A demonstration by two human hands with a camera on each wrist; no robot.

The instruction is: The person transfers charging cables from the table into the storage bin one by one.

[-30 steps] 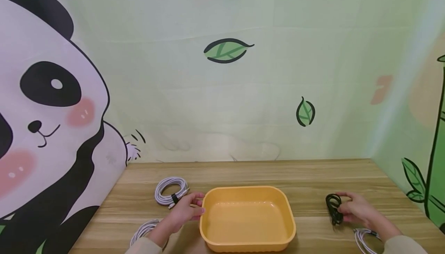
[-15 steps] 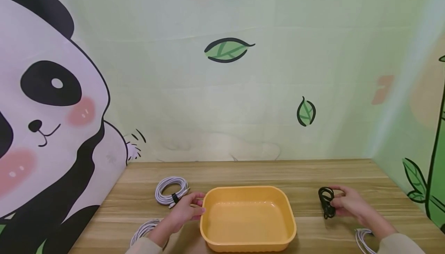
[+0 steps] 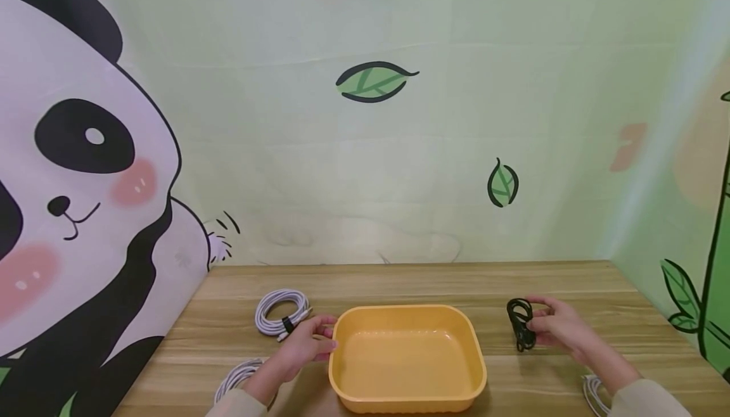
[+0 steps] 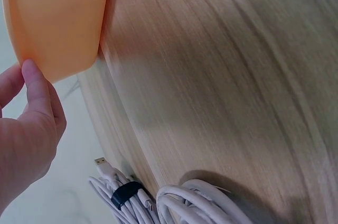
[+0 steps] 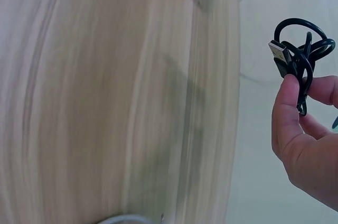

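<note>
My right hand [image 3: 556,325] pinches a bundled black USB cable [image 3: 521,324] between thumb and fingers, held up over the table right of the yellow plastic bin [image 3: 407,399]. In the right wrist view, the cable's coiled loops [image 5: 301,21] and metal USB plug [image 5: 277,50] stand out past the fingertips. My left hand [image 3: 299,347] touches the bin's left side. Its fingertips lie at the rim and outer wall [image 4: 63,18] in the left wrist view. Nothing lies in the bin.
A coiled white cable [image 3: 265,309] with a black strap lies behind my left hand. Another white coil [image 3: 236,376] is partly under the left forearm. A third white cable [image 3: 593,395] lies by the right forearm. A panda-printed backdrop [image 3: 365,170] borders the wooden table [image 3: 399,282].
My right hand has carried the black cable left and farther back over the table, toward the bin. The left hand and the bin have stayed in place.
</note>
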